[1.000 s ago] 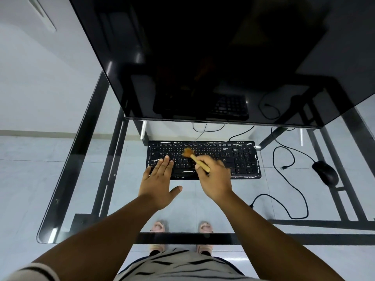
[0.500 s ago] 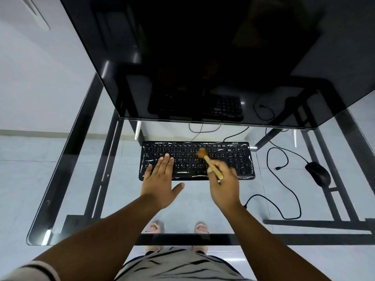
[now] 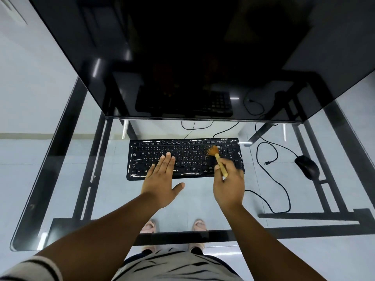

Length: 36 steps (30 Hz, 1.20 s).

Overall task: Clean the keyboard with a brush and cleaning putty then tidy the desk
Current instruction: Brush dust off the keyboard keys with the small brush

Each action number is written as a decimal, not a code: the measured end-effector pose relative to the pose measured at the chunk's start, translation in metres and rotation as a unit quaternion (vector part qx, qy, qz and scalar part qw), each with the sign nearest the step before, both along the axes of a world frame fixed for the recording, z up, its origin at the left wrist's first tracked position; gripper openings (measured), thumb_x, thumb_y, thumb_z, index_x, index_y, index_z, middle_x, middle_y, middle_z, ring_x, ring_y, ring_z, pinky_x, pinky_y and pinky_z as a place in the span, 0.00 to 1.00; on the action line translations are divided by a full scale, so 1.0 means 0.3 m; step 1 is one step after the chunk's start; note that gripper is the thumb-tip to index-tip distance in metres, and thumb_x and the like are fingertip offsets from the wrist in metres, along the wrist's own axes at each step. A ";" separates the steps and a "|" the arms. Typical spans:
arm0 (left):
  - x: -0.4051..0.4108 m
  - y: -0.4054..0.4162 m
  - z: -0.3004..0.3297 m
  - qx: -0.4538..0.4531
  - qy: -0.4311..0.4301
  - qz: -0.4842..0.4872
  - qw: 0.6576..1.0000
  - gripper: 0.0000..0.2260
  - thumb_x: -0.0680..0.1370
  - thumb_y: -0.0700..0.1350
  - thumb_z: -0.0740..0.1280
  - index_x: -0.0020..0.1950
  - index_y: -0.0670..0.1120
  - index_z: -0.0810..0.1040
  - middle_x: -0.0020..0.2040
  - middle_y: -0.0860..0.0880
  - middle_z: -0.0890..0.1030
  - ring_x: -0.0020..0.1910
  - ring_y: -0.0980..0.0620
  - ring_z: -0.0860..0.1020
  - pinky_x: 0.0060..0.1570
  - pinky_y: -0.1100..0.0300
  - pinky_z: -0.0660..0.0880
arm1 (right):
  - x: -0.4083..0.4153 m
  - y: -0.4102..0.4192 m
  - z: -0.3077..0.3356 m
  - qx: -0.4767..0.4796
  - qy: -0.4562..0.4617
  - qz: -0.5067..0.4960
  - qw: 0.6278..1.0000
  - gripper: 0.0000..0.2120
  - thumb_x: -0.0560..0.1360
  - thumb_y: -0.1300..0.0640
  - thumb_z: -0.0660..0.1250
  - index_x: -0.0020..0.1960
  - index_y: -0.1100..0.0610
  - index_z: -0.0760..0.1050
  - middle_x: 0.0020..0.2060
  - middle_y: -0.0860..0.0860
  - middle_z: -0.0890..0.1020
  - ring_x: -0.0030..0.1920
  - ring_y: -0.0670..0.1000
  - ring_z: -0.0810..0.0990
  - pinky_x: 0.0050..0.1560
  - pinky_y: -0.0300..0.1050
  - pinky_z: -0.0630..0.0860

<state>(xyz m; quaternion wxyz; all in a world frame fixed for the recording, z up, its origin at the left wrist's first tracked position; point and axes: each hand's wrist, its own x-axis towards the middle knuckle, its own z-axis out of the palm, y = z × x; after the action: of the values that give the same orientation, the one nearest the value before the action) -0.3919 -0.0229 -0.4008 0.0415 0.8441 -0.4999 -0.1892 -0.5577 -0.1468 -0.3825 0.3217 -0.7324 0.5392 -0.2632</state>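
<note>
Keyboard [image 3: 185, 158] on desk [image 3: 203, 199], before monitor [image 3: 182, 57]; mouse [image 3: 307, 166] to its right.

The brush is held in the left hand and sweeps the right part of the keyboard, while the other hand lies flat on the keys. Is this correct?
Not quite. The head view shows the brush held in the right hand, not the left. It does sweep the right part of the keyboard, and the left hand lies flat on the keys.
</note>
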 end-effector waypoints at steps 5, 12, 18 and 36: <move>-0.022 -0.004 0.001 0.005 -0.004 0.004 1.000 0.39 0.78 0.66 0.52 0.79 0.47 0.38 0.78 0.51 0.35 0.77 0.52 0.36 0.75 0.53 0.40 | -0.040 0.009 -0.011 0.019 0.002 0.100 0.995 0.12 0.77 0.51 0.66 0.59 0.42 0.77 0.45 0.43 0.80 0.49 0.44 0.73 0.44 0.39 0.73; -0.021 -0.004 0.012 0.023 -0.010 0.021 0.999 0.47 0.75 0.67 0.60 0.78 0.46 0.36 0.78 0.50 0.34 0.77 0.51 0.36 0.76 0.53 0.42 | -0.053 0.033 -0.015 0.062 -0.029 0.175 0.982 0.12 0.77 0.51 0.67 0.59 0.43 0.78 0.48 0.45 0.81 0.49 0.42 0.75 0.47 0.37 0.73; -0.010 0.006 0.016 0.029 -0.007 0.044 0.999 0.51 0.71 0.69 0.64 0.78 0.47 0.35 0.78 0.50 0.35 0.77 0.51 0.37 0.76 0.52 0.43 | -0.039 0.047 -0.005 0.013 -0.035 0.081 0.996 0.11 0.76 0.54 0.67 0.59 0.46 0.78 0.47 0.43 0.81 0.49 0.46 0.75 0.48 0.42 0.74; -0.055 -0.017 0.036 0.038 -0.015 0.069 0.997 0.48 0.74 0.64 0.64 0.78 0.46 0.35 0.78 0.50 0.34 0.77 0.51 0.36 0.76 0.51 0.40 | -0.123 -0.004 -0.003 -0.008 -0.018 0.085 0.996 0.11 0.75 0.49 0.63 0.56 0.47 0.78 0.45 0.45 0.82 0.46 0.48 0.77 0.45 0.47 0.76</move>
<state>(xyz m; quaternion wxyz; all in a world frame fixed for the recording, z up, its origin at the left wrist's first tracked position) -0.4083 -0.0279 -0.3899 0.0150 0.8803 -0.4333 -0.1923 -0.5947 -0.1480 -0.3835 0.3465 -0.7731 0.4671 -0.2530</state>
